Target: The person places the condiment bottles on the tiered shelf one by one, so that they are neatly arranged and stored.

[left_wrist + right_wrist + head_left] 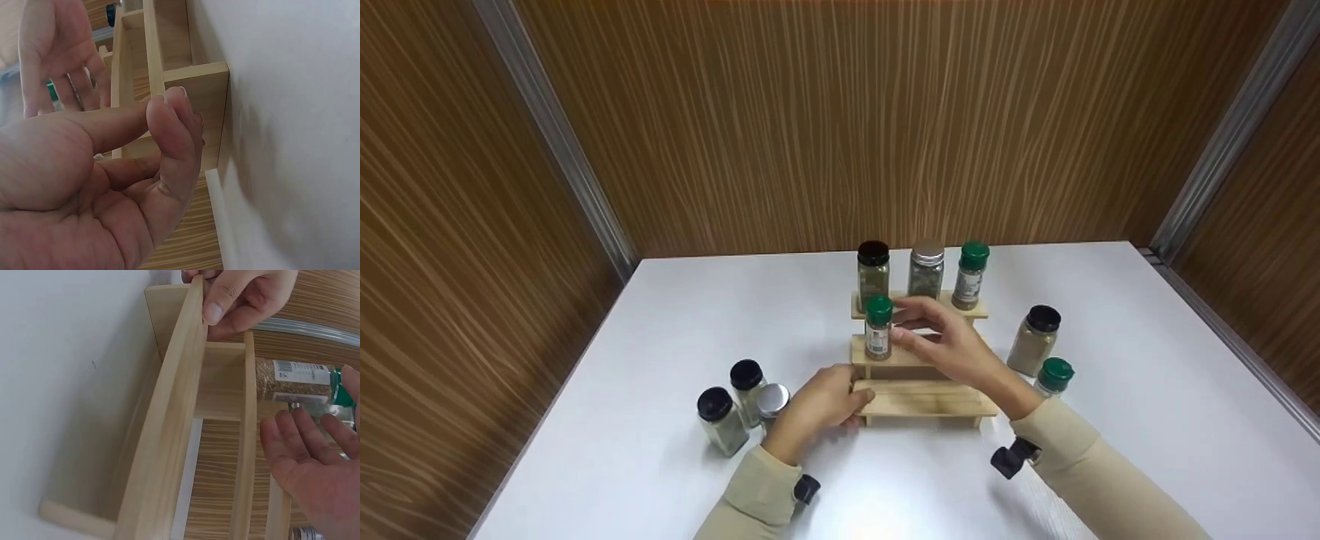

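A three-tier wooden spice rack stands at the middle of the white table. My left hand grips the left end of its lowest step, thumb over the board, as the right wrist view also shows. On the middle step, at the left, a small green-capped spice jar stands upright; its brown contents show in the right wrist view. Just right of this jar is my right hand, fingers loosely spread and thumb close to the cap. The top step bears a black-capped jar, a silver-capped jar and another green-capped jar.
Left of the rack stand two black-capped jars and a silver-lidded jar, partly behind my left hand. On the right are a black-capped jar and a green-capped jar, partly hidden by my sleeve. Wood-grain panels enclose the table.
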Motion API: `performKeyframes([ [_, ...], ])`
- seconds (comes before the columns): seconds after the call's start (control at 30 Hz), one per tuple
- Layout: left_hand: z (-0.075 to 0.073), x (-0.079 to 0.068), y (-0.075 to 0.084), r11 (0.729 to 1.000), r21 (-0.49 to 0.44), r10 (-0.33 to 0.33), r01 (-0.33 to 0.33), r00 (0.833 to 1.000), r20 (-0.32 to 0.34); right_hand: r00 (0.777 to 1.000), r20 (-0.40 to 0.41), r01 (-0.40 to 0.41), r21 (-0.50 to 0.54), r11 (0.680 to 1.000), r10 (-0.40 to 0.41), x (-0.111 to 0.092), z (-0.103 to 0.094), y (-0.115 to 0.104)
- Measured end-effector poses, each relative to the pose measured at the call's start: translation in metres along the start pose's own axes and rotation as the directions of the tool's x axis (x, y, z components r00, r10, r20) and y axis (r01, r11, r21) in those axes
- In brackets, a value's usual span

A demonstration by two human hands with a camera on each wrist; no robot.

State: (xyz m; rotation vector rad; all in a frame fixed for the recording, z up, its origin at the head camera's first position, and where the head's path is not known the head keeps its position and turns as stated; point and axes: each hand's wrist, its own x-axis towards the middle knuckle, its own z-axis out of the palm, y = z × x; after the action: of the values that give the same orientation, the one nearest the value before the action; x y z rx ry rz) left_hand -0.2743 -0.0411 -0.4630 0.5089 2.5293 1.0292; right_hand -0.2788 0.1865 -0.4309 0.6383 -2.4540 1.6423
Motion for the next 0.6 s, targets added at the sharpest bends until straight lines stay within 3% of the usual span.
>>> performKeyframes([
  [0.23, -0.001, 0.000, -0.002, 1.000, 0.003, -0.018, 0.018, 1.000, -0.002, 0.999, -0.043, -0.013, -0.050, 0.999, 0.011, -0.016, -0.030, -0.002],
  [0.47, -0.003, -0.001, -0.005, 1.000, 0.003, -0.024, 0.024, 1.000, -0.007, 0.993, -0.117, 0.023, -0.103, 0.994, -0.035, -0.033, -0.063, 0.000],
  [0.6, -0.001, -0.001, -0.006, 1.000, -0.008, -0.028, 0.028, 1.000, -0.006, 0.987, -0.162, -0.003, -0.145, 0.989, -0.021, -0.047, -0.083, 0.004],
])
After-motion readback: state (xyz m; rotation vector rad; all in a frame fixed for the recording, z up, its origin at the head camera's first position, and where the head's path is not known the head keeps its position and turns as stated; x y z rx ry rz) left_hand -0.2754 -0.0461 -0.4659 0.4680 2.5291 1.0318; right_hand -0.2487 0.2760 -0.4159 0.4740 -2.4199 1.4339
